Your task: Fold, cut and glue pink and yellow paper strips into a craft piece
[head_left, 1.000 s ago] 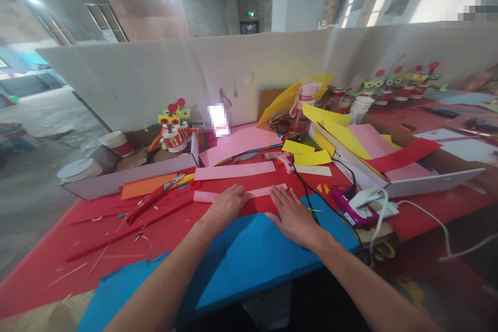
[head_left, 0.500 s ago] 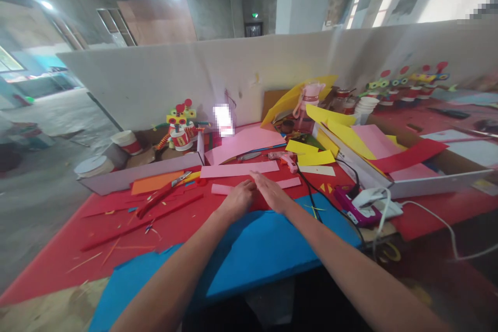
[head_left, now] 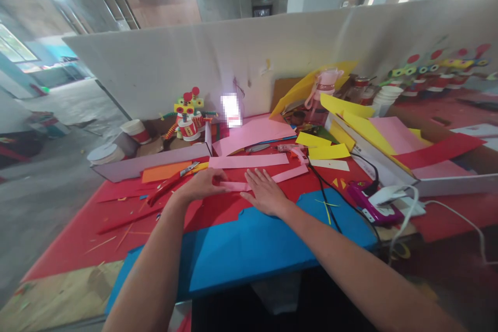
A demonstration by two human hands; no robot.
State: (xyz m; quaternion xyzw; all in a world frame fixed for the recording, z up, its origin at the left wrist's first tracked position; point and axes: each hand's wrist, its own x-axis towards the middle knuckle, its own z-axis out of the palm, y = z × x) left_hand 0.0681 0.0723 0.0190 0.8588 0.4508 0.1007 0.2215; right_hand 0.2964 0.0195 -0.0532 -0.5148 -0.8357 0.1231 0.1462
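A narrow pink paper strip point(head_left: 290, 174) lies across the red table covering in front of me. My left hand point(head_left: 204, 185) grips the left end of this strip between thumb and fingers. Flat on the strip's middle rests my right hand point(head_left: 264, 191), its fingers stretched out and apart. Just beyond both hands lies a wider pink strip point(head_left: 249, 161). A pink glue gun point(head_left: 293, 151) is on the table past my right hand. To the left of my left hand are a red-handled utility knife point(head_left: 171, 182) and an orange paper piece point(head_left: 165, 171).
Blue sheet point(head_left: 272, 249) covers the near edge. A purple power strip point(head_left: 373, 205) with cables sits at right, beside a white box point(head_left: 447, 185) of coloured paper. At left, another box point(head_left: 151, 163) holds cups and paper-cup robots point(head_left: 189, 116). Yellow pieces point(head_left: 329, 151) lie near the glue gun.
My hands have moved apart along the narrow pink strip. The left went left to its end, while the right spread flat on it. The view has shifted slightly.
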